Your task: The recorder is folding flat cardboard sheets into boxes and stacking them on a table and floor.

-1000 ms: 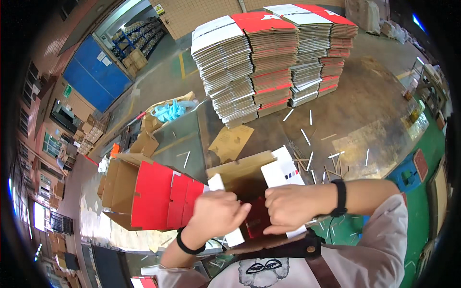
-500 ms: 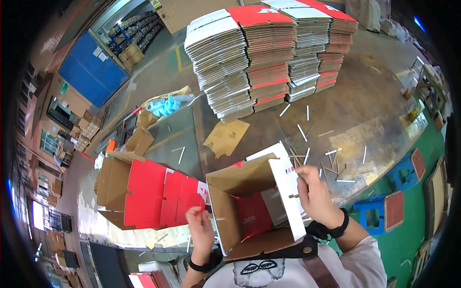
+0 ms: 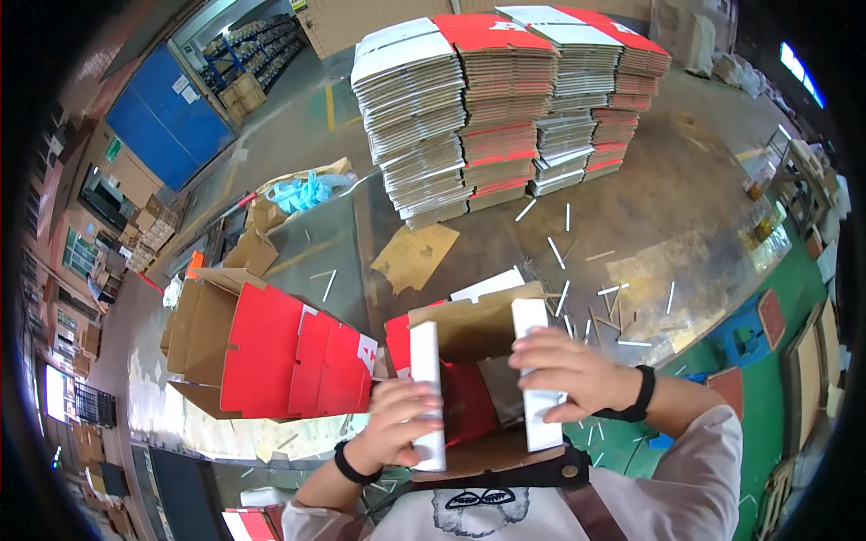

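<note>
An open cardboard box stands right in front of me, brown inside with a red and white bottom. Its two white side edges, narrow folded flaps, rise on either side of the opening. My left hand grips the left white flap, its fingers laid over the top. On the other side, my right hand has its fingers across the right white flap and the thumb lower down. Immediately left of this box lies another red box, open toward the left.
Tall stacks of flat red and white cartons stand at the table's far side. A brown cardboard scrap and several white strips lie on the table. Blue plastic bags sit far left. A blue stool stands at the right.
My left hand has moved from beside the box onto its left flap, which now stands white and folded. The right flap is narrower, and my right hand has shifted over its top.
</note>
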A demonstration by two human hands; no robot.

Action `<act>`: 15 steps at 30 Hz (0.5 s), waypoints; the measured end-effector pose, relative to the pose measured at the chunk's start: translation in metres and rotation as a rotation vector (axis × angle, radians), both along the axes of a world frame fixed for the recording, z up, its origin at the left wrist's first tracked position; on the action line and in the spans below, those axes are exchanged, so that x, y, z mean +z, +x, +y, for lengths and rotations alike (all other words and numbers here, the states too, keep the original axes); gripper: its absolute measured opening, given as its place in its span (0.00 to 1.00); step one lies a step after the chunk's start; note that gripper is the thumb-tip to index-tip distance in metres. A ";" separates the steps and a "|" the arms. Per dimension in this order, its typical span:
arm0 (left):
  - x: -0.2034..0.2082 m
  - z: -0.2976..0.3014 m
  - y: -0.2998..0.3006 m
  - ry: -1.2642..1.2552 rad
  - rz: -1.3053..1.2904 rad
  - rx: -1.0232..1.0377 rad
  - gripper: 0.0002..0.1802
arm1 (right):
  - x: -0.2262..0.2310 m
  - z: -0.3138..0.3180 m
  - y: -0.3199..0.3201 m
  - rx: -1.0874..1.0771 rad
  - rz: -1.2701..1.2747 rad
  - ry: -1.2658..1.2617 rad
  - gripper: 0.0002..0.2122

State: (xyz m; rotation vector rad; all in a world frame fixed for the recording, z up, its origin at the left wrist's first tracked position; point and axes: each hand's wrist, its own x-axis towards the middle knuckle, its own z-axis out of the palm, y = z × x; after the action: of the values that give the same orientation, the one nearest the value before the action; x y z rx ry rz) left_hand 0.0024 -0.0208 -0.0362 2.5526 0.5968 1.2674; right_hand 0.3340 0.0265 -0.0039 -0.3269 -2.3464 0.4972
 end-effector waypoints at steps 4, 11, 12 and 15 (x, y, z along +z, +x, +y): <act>0.016 0.017 0.033 -0.012 0.430 -0.167 0.25 | -0.014 0.005 -0.020 0.132 -0.065 0.035 0.19; -0.002 0.023 0.063 -0.150 0.428 -0.098 0.19 | -0.017 0.000 -0.046 0.046 -0.079 0.047 0.20; -0.008 0.014 0.067 -0.291 0.224 0.027 0.21 | -0.020 -0.009 -0.043 -0.113 -0.085 0.029 0.20; 0.005 0.008 0.072 -0.420 0.212 0.076 0.29 | 0.012 -0.012 -0.037 -0.240 -0.152 -0.067 0.22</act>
State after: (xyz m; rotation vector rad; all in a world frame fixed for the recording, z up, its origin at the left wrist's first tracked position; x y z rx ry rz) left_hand 0.0744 -0.0126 -0.0312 2.3363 0.9027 0.7891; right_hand 0.2968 0.0150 0.0079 -0.6902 -2.3969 0.4481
